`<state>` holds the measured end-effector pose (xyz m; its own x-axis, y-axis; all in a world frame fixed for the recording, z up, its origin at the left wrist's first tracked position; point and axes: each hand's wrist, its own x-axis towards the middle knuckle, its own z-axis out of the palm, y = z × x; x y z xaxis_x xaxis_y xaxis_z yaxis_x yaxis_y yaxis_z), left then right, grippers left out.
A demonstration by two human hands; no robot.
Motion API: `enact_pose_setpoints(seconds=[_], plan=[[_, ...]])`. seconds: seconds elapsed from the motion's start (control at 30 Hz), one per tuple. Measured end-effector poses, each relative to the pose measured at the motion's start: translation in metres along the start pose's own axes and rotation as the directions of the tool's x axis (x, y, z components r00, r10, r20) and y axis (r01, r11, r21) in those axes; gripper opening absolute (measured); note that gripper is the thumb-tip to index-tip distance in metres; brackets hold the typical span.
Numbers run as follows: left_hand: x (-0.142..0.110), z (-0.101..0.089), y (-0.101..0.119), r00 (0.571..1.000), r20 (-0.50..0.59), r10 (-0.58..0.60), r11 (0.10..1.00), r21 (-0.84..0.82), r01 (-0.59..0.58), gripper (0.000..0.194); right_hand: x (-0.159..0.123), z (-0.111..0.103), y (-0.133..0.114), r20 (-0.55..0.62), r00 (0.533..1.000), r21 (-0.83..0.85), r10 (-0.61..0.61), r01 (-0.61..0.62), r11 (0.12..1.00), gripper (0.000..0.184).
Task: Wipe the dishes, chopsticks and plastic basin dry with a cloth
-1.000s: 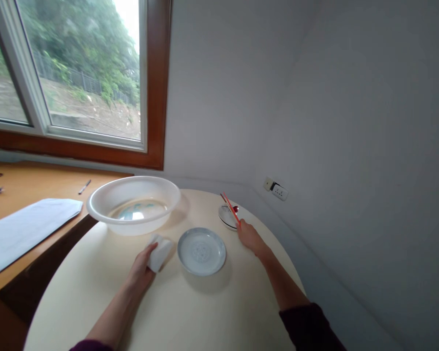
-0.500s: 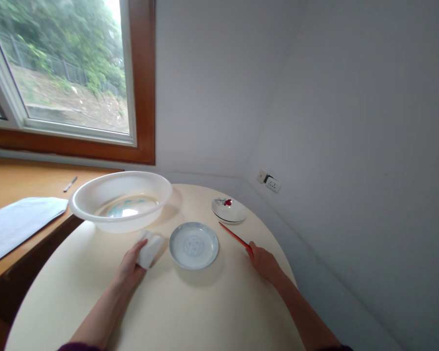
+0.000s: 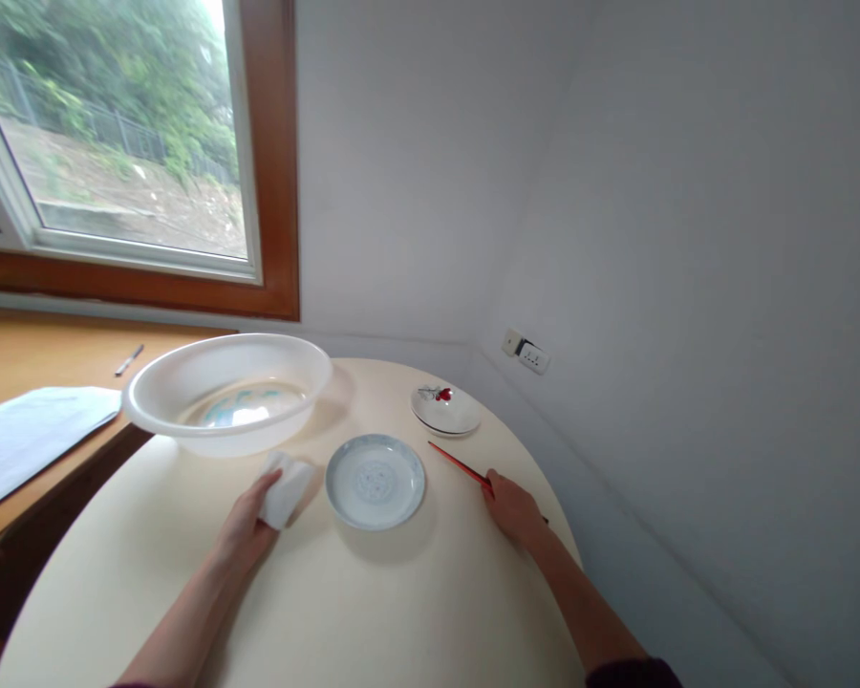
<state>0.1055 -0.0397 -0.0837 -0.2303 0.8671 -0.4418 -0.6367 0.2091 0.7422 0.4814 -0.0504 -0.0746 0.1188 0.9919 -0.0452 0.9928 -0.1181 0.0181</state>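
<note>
My left hand (image 3: 249,521) is closed on a folded white tissue (image 3: 285,489), thumb on top, just left of a pale blue-rimmed plate (image 3: 375,483). The plate lies flat with a round pattern in its middle. On its other side, my right hand (image 3: 510,506) grips red chopsticks (image 3: 462,464) low over the table. Their thin tips point to the far left, and a dark end shows behind the hand. I cannot tell whether there is one stick or two. Beyond the tips sit stacked white dishes (image 3: 450,414) with a red flower.
A large translucent basin (image 3: 150,420) stands at the back left of the round cream table (image 3: 394,612). An orange-brown desk (image 3: 43,349) on the left carries a pale cloth or sheet (image 3: 35,435) and a pen (image 3: 129,360). White walls and a socket (image 3: 534,358) border the right.
The view has shifted slightly, so most things sit a little further left. Both hands keep their holds, and the dark end of the chopsticks now shows behind my right hand.
</note>
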Motion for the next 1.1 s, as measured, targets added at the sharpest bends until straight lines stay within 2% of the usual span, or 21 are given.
enact_pose_setpoints(seconds=[0.5,0.87,1.1], plan=[[-0.003,0.002,0.002,1.000,-0.006,-0.001,1.000,0.001,0.001,0.019,0.026,0.005,0.007,-0.086,0.994,-0.007,-0.061,0.060,0.998,0.024],[0.001,-0.001,0.000,1.000,0.004,0.002,1.000,0.008,-0.002,0.014,0.025,0.006,0.009,-0.092,0.992,-0.006,-0.086,0.086,0.996,0.030],[0.001,-0.002,0.000,1.000,0.013,-0.002,1.000,0.015,0.002,0.019,0.022,0.008,0.011,-0.104,0.989,0.012,-0.101,0.103,0.995,0.035]])
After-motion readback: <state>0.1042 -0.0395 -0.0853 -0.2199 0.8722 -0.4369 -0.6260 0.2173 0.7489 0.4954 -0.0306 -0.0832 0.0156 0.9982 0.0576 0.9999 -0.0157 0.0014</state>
